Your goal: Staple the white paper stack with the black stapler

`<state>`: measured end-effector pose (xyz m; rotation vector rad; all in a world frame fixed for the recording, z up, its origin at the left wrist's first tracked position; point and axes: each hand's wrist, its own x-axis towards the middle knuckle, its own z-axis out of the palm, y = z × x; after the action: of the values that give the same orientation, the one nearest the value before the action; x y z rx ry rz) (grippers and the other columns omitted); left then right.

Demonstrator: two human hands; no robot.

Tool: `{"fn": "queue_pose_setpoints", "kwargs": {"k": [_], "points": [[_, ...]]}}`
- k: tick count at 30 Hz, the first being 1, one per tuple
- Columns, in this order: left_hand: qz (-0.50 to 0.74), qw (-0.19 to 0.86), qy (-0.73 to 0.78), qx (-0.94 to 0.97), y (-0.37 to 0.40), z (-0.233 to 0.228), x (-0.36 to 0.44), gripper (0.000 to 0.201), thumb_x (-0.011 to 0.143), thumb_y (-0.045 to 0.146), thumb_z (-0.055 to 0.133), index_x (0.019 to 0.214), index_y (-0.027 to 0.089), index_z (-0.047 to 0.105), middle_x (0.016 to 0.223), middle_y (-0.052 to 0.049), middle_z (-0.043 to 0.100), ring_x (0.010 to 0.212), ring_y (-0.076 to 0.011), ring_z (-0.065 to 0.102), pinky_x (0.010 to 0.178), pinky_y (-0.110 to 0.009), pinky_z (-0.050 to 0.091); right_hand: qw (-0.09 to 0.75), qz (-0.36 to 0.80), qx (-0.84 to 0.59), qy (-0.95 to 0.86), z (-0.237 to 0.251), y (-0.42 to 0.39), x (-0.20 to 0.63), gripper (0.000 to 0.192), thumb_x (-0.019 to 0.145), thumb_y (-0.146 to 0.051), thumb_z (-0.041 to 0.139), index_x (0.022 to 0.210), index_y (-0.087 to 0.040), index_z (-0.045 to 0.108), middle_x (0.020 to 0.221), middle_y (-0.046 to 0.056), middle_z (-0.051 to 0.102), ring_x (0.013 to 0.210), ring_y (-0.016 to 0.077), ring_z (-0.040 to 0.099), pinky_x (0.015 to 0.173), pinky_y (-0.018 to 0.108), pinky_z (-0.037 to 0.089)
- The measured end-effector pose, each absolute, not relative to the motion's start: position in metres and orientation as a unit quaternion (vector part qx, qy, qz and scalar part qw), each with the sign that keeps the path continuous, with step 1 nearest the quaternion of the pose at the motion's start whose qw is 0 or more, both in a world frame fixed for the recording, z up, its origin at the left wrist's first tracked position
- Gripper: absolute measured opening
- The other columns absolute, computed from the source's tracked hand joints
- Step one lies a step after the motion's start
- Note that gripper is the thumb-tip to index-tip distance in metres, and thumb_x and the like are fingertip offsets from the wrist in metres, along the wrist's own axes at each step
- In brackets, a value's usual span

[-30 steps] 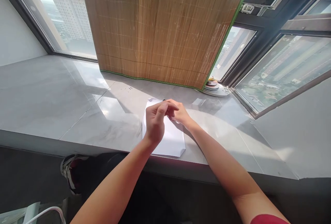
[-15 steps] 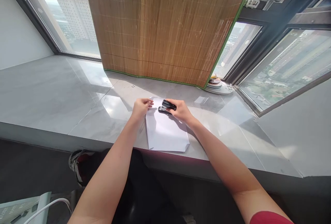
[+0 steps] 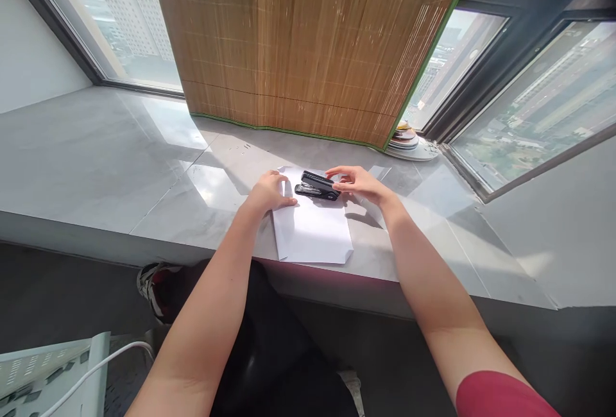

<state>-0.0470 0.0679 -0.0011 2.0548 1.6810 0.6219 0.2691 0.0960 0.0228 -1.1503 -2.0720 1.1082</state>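
A black stapler (image 3: 317, 186) lies on a white sheet of paper (image 3: 315, 234), its top arm raised at the left end. My right hand (image 3: 360, 183) is at the stapler's right end, with its fingers apart and loosely extended. Its fingertips are close to the stapler, and I cannot tell whether they touch it. On the upper left part of the paper rests my left hand (image 3: 270, 191), thumb stretched out and apart from the fingers. The paper has small folds at its bottom corners.
The paper lies on a grey tiled window ledge (image 3: 168, 205), by its front edge. A bamboo blind (image 3: 298, 45) with green trim hangs behind. Stacked plates (image 3: 407, 141) stand at the back right. A white slatted object (image 3: 58, 372) with a cable is at lower left.
My right hand has loosened from around the stapler and shifted right. The stapler now rests on the paper. My left hand has gone from pinched fingers to spread ones on the paper.
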Motion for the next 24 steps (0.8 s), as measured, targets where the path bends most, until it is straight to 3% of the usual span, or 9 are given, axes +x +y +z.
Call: {"fn": "queue_pose_setpoints", "kwargs": {"k": [4, 8, 10, 15, 19, 24], "points": [[0.156, 0.208, 0.613, 0.746, 0.071, -0.007, -0.047, 0.080, 0.070, 0.054, 0.094, 0.141, 0.025, 0.069, 0.171, -0.016, 0.043, 0.159, -0.0393, 0.038, 0.133, -0.056, 0.022, 0.236, 0.345, -0.399, -0.817, 0.014, 0.093, 0.256, 0.043, 0.077, -0.052, 0.087, 0.106, -0.021, 0.082, 0.095, 0.004, 0.072, 0.086, 0.0212, 0.059, 0.075, 0.034, 0.046], [0.136, 0.203, 0.617, 0.748, 0.072, -0.006, -0.046, 0.083, 0.074, 0.060, 0.089, 0.146, 0.027, 0.066, 0.175, -0.014, 0.039, 0.160, -0.0408, 0.036, 0.134, -0.057, 0.018, 0.263, 0.334, -0.395, -0.814, 0.011, 0.093, 0.248, 0.034, 0.078, -0.050, 0.085, 0.090, -0.019, 0.079, 0.086, 0.003, 0.067, 0.084, 0.0206, 0.056, 0.075, 0.034, 0.044], [0.132, 0.207, 0.617, 0.748, 0.071, -0.005, -0.048, 0.082, 0.075, 0.060, 0.088, 0.147, 0.028, 0.065, 0.175, -0.014, 0.038, 0.161, -0.0411, 0.035, 0.134, -0.059, 0.016, 0.250, 0.359, -0.404, -0.803, 0.012, 0.094, 0.250, 0.035, 0.077, -0.050, 0.086, 0.091, -0.019, 0.079, 0.086, 0.004, 0.067, 0.081, 0.0196, 0.055, 0.072, 0.034, 0.043], [0.154, 0.215, 0.600, 0.755, 0.065, -0.007, -0.054, 0.078, 0.080, 0.060, 0.084, 0.148, 0.028, 0.063, 0.176, -0.013, 0.037, 0.162, -0.0403, 0.033, 0.135, -0.061, 0.012, 0.268, 0.508, -0.396, -0.716, 0.013, 0.096, 0.265, 0.046, 0.079, -0.045, 0.080, 0.118, -0.021, 0.080, 0.090, 0.006, 0.072, 0.074, 0.0182, 0.057, 0.065, 0.032, 0.043], [0.183, 0.200, 0.584, 0.765, 0.059, -0.013, -0.055, 0.070, 0.087, 0.060, 0.078, 0.147, 0.027, 0.063, 0.173, -0.014, 0.041, 0.162, -0.0380, 0.034, 0.136, -0.061, 0.013, 0.291, 0.600, -0.379, -0.641, 0.008, 0.100, 0.272, 0.047, 0.072, -0.033, 0.077, 0.117, -0.020, 0.080, 0.078, 0.003, 0.067, 0.066, 0.0151, 0.052, 0.060, 0.029, 0.041], [0.253, 0.144, 0.555, 0.779, 0.045, -0.014, -0.064, 0.055, 0.090, 0.056, 0.073, 0.135, 0.023, 0.069, 0.159, -0.014, 0.058, 0.148, -0.0316, 0.053, 0.130, -0.049, 0.034, 0.271, 0.603, -0.396, -0.637, 0.004, 0.102, 0.270, 0.047, 0.069, -0.028, 0.074, 0.115, -0.022, 0.080, 0.077, 0.001, 0.065, 0.062, 0.0122, 0.049, 0.055, 0.026, 0.036]]}}
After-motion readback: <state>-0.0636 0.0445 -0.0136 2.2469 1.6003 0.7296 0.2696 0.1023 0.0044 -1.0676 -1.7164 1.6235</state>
